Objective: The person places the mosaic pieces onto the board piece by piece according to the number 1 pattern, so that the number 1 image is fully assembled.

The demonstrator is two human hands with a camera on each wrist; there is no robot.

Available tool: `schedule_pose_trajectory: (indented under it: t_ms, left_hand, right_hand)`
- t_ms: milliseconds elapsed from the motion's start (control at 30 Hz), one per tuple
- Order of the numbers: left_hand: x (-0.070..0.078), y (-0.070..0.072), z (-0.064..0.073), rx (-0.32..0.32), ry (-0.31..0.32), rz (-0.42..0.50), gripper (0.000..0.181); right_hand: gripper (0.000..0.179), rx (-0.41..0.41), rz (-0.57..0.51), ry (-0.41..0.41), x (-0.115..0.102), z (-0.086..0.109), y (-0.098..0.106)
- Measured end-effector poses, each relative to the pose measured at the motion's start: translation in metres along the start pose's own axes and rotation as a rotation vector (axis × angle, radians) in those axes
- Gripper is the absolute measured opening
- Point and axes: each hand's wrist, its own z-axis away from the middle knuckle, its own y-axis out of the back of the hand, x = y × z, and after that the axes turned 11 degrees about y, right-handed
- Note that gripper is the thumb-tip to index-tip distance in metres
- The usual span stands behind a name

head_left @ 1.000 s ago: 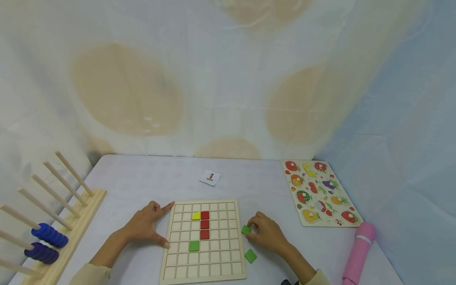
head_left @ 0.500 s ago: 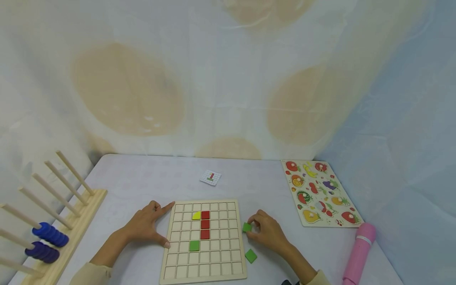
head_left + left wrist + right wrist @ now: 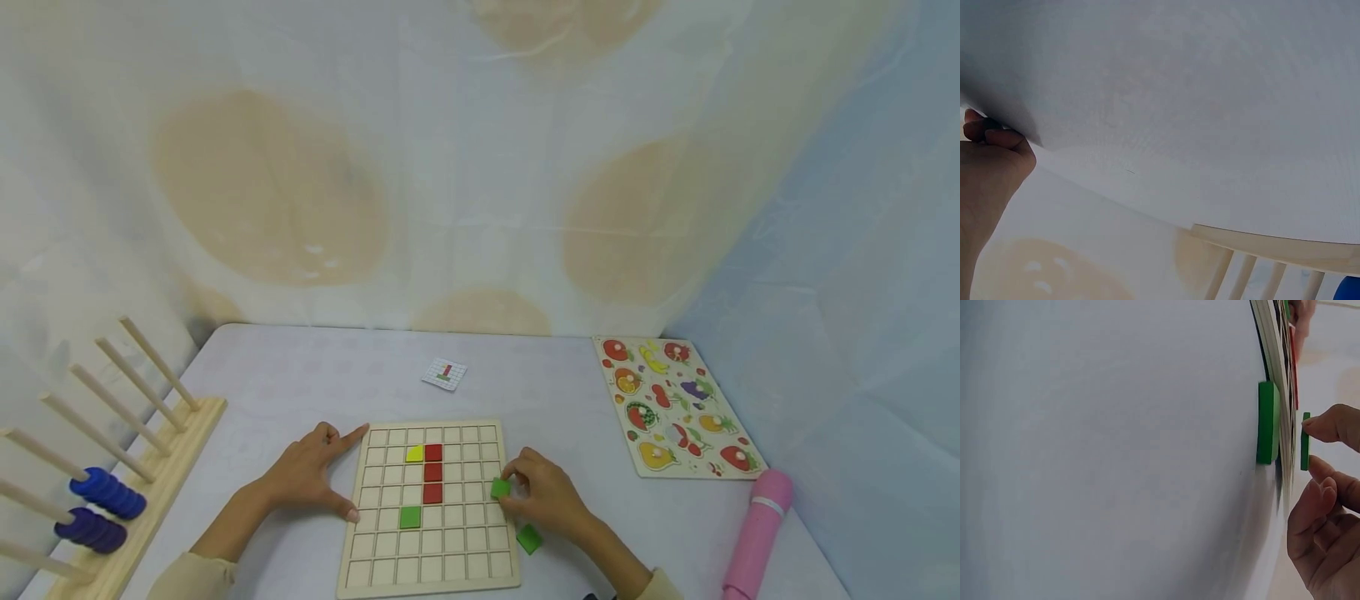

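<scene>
A wooden grid board (image 3: 453, 542) lies on the table. On it sit a yellow tile (image 3: 414, 455) with a rounded corner, three red square tiles (image 3: 432, 472) in a column, and a green square tile (image 3: 409, 517) lower left of them. My left hand (image 3: 300, 471) rests at the board's left edge, index finger at the top corner and thumb lower down. Between thumb and finger, my right hand (image 3: 547, 496) pinches a green square tile (image 3: 500, 488) over the board's right edge; the right wrist view shows this tile raised. Another green tile (image 3: 529, 539) lies beside that edge.
A small pattern card (image 3: 445, 374) lies behind the board. To the left stands a wooden peg abacus (image 3: 168, 442) with blue and purple rings. A fruit puzzle board (image 3: 675, 408) and a pink cylindrical object (image 3: 756, 533) lie to the right. A patterned cloth hangs behind.
My right hand has moved left with the green tile, from beside the board to over its right edge. The left hand has stayed in place.
</scene>
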Motion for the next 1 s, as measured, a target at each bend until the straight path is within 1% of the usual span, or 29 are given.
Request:
schedule_pose_trajectory:
  t_ms: [200,367,700,867,1000]
  left_hand:
    - [0.001,0.001,0.000,-0.002,0.001,0.004,0.126]
    - [0.001,0.000,0.000,0.004,-0.010,0.000,0.126]
    - [-0.001,-0.001,0.000,0.009,-0.010,0.000,0.126]
    - [-0.003,-0.003,-0.001,0.002,-0.006,0.002,0.126]
    - [-0.002,-0.003,-0.001,0.003,-0.003,0.005,0.126]
  right_hand:
    - [0.021,-0.038,-0.024,0.037,-0.010,-0.006,-0.005]
    - [0.020,-0.039,-0.015,0.060,-0.017,-0.009,-0.008]
    - [0.019,-0.072,-0.063,0.113,-0.033,-0.018,-0.015]
    - [0.019,-0.110,-0.053,0.152,-0.041,-0.022,-0.023]
    - [0.019,-0.123,-0.023,0.175,-0.048,-0.025,-0.028]
